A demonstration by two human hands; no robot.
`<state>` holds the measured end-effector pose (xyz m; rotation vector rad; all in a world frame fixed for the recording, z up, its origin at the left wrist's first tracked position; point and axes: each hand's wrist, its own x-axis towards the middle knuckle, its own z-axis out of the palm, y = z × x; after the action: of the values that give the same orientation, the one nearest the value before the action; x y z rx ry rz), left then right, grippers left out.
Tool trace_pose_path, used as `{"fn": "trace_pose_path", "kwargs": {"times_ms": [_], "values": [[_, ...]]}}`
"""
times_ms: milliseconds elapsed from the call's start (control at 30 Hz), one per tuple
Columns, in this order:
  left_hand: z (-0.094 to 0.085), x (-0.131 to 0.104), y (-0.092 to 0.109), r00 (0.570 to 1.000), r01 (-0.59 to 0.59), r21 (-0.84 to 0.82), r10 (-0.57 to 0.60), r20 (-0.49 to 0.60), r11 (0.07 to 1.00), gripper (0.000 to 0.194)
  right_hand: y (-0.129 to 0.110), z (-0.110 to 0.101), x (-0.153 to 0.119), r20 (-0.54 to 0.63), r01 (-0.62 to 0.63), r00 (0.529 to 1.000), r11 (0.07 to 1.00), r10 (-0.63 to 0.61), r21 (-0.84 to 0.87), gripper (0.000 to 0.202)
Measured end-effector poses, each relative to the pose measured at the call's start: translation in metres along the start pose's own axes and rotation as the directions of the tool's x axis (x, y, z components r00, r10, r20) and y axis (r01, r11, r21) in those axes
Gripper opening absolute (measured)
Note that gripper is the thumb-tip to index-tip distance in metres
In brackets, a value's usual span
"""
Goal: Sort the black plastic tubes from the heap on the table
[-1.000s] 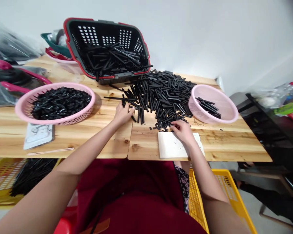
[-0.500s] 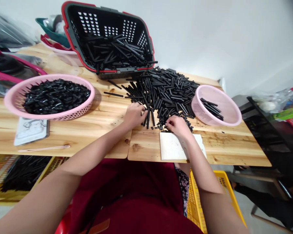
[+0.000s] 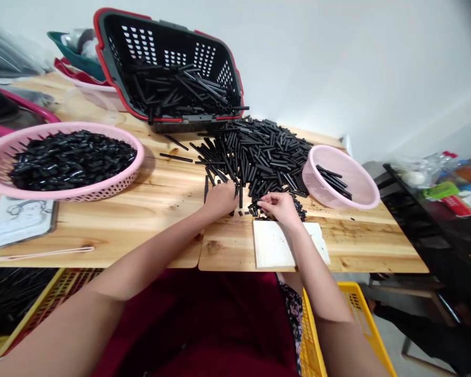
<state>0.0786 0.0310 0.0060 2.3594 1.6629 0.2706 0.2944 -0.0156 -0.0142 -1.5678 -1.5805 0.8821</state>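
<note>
From the head view, we see the left hand (image 3: 221,200) lowered over the near edge of a heap of black tubes (image 3: 265,149), which spreads over the middle of the wooden surface (image 3: 168,209). Its fingers curl down and away from us, so we cannot tell what they grip. To its right, the right hand (image 3: 281,208) keeps thumb and fingers narrow, tips nearly together, beside short black bits (image 3: 300,213); we cannot tell whether they pinch one. Its wrist lies above a white board (image 3: 272,246) near the front edge. Right of the heap we find a pink basket (image 3: 317,187) with a few tubes inside; behind the heap and to its left, a tilted dark basket (image 3: 176,39) with a red-trimmed rim holds more. At far left, an oval pink basket (image 3: 118,180) holds glossy black pieces (image 3: 74,162).
</note>
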Motion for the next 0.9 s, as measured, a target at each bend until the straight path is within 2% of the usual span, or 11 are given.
{"fn": "trace_pose_path", "kwargs": {"times_ms": [100,267,400,567,667,733,800,900], "values": [[0.001,0.000,0.001,1.000,0.012,-0.014,-0.012,0.011,1.000,0.036,-0.002,0.000,0.000,-0.006,0.008,1.000,0.999,-0.008,0.035,0.044],[0.005,0.000,-0.001,0.999,0.007,-0.052,-0.009,-0.031,0.999,0.034,-0.011,0.000,-0.001,-0.037,0.017,0.999,0.993,-0.012,0.121,0.040],[0.007,0.000,-0.006,0.999,0.001,-0.072,-0.003,-0.035,0.997,0.034,-0.023,-0.001,-0.003,-0.074,-0.014,0.997,0.970,0.033,0.241,0.044],[0.010,-0.001,-0.007,0.999,-0.020,-0.018,0.019,-0.042,1.000,0.036,-0.031,-0.002,-0.005,-0.089,-0.077,0.990,0.935,0.114,0.346,0.044],[0.009,-0.004,-0.005,0.995,-0.030,-0.018,0.029,-0.097,0.999,0.033,-0.032,-0.003,-0.007,-0.092,-0.082,0.987,0.910,0.130,0.407,0.049],[0.006,-0.007,-0.003,0.988,-0.052,-0.094,0.038,-0.151,0.994,0.033,-0.032,-0.004,-0.008,-0.087,-0.084,0.987,0.898,0.135,0.432,0.049],[0.004,-0.011,0.000,0.986,-0.123,-0.258,0.088,-0.144,0.958,0.032,-0.033,-0.004,-0.008,-0.076,-0.079,0.989,0.889,0.127,0.450,0.045],[0.004,-0.018,0.007,0.980,-0.189,-0.565,0.191,-0.056,0.803,0.031,-0.034,-0.004,-0.009,-0.058,-0.058,0.994,0.879,0.097,0.473,0.043]]}}
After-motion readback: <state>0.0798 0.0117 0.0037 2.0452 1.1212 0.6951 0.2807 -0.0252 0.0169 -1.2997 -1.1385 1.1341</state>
